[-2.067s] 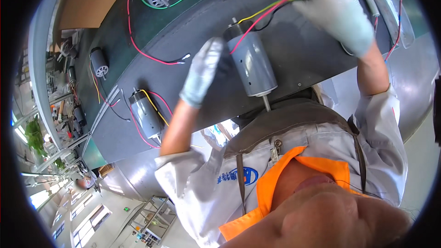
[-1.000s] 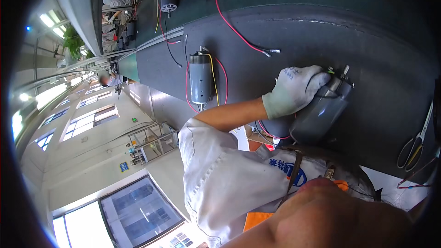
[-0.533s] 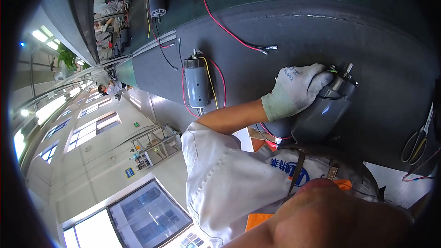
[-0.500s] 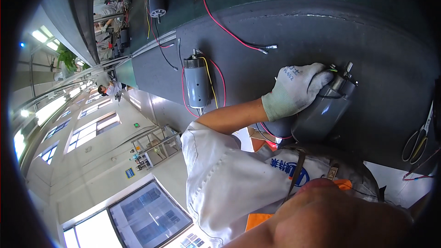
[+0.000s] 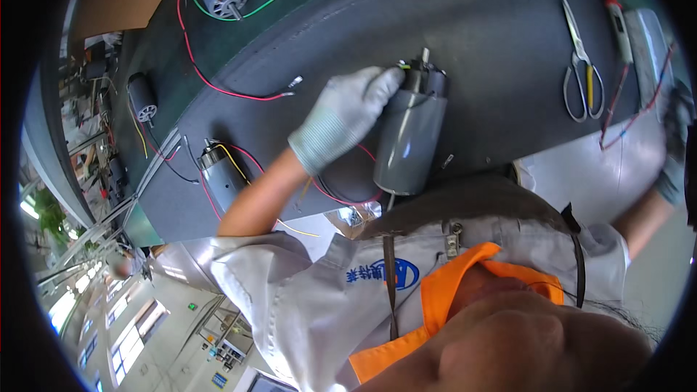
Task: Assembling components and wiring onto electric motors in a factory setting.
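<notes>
White-gloved, my left hand (image 5: 348, 105) grips the black upper end of a grey cylindrical motor (image 5: 410, 145) on the dark worktop (image 5: 501, 43), close before my brown apron (image 5: 465, 203). Scissors (image 5: 579, 54) lie to its right; my blurred right hand (image 5: 677, 141), at the right edge, may hold something: I cannot tell.

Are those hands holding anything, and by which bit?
The left hand grips the grey motor by its dark far end; whether the right hand holds anything can't be told.
</notes>
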Tool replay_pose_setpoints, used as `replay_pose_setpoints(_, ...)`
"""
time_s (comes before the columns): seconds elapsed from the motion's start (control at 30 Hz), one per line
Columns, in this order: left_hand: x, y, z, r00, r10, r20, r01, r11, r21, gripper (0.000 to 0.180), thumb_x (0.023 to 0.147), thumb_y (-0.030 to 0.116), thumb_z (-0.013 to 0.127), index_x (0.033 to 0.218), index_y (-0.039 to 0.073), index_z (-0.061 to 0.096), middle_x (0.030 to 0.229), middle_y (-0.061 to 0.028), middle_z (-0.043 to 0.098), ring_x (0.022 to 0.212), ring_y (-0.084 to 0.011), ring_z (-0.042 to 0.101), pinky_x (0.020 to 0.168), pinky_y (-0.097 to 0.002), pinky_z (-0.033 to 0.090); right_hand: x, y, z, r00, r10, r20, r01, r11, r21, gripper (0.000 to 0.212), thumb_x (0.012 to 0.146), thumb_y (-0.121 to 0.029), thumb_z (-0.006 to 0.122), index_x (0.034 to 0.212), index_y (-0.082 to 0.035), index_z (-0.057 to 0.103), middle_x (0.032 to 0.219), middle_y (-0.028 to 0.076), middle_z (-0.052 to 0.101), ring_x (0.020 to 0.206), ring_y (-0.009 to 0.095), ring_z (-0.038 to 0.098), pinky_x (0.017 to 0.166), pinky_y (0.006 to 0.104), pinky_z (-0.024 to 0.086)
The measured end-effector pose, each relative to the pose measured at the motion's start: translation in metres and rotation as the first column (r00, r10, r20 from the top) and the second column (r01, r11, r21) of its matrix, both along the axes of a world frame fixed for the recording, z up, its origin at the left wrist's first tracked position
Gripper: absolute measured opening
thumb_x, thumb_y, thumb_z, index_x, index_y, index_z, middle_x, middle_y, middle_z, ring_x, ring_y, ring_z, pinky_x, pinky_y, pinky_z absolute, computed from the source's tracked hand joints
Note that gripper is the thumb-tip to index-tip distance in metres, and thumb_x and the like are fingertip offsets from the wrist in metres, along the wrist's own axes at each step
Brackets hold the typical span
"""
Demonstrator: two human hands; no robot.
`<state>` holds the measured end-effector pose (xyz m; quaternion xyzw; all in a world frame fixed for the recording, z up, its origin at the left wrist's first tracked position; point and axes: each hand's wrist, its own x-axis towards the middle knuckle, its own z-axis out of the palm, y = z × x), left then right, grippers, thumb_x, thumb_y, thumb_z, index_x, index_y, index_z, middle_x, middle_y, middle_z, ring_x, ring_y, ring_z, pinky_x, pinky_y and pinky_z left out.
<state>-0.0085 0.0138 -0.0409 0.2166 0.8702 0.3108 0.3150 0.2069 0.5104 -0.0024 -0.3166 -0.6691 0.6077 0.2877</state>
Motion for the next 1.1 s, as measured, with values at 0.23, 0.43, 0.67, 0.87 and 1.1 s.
replay_pose_setpoints(0.23,-0.016,0.007,0.069,0.87,0.104,0.482,0.012,0.973,-0.231,0.053,0.098,0.056,0.055,0.095,0.006,0.07,0.056,0.0053,0.051,0.042,-0.0019,0.044,0.038,-0.0191,0.032,-0.08,-0.27,-0.034,0.73,0.644,-0.23,-0.614,0.469,-0.635,0.024,0.094,-0.017,0.069,0.114,-0.005,0.065,0.101,0.012,0.073,0.086,0.02,0.073,0.067,0.0316,0.059)
replay_pose_setpoints(0.43,-0.009,-0.009,0.074,0.8,0.112,0.59,-0.075,0.993,-0.088,0.053,0.099,0.052,0.054,0.09,0.003,0.07,0.056,0.0023,0.053,0.043,-0.003,0.044,0.039,-0.0194,0.031,-0.088,-0.304,-0.058,0.707,0.706,0.033,-0.539,0.508,0.671,0.025,0.082,-0.005,0.071,0.106,-0.01,0.071,0.101,0.008,0.071,0.086,0.029,0.069,0.071,0.0381,0.057)
replay_pose_setpoints(0.67,0.019,-0.002,0.025,0.724,0.328,0.607,-0.466,0.881,0.079,0.029,0.099,0.027,0.057,0.116,0.004,0.065,0.084,0.0006,0.064,0.064,-0.0027,0.054,0.054,-0.0193,0.043,-0.095,-0.31,-0.057,0.773,0.624,0.112,-0.482,0.464,0.743,0.025,0.08,-0.008,0.071,0.104,-0.01,0.071,0.099,0.008,0.069,0.084,0.029,0.068,0.07,0.0396,0.057)
replay_pose_setpoints(0.87,0.036,0.022,0.008,0.674,0.399,0.622,-0.673,0.679,0.293,0.022,0.096,0.021,0.062,0.106,0.001,0.063,0.074,-0.0002,0.061,0.053,-0.005,0.051,0.044,-0.0188,0.037,-0.102,-0.288,-0.055,0.735,0.677,-0.05,-0.577,0.662,0.479,0.018,0.088,-0.009,0.069,0.106,-0.006,0.073,0.09,0.01,0.071,0.077,0.024,0.069,0.069,0.0332,0.056)
replay_pose_setpoints(1.1,0.039,0.039,0.0,0.792,0.348,0.502,-0.574,0.705,0.417,0.023,0.093,0.019,0.071,0.107,0.001,0.067,0.068,0.0,0.063,0.051,-0.0014,0.049,0.043,-0.0172,0.033,-0.107,-0.271,-0.045,0.806,0.557,-0.199,-0.584,0.696,-0.418,0.034,0.097,-0.012,0.064,0.13,-0.003,0.063,0.098,0.006,0.073,0.08,0.01,0.069,0.063,0.0226,0.054)
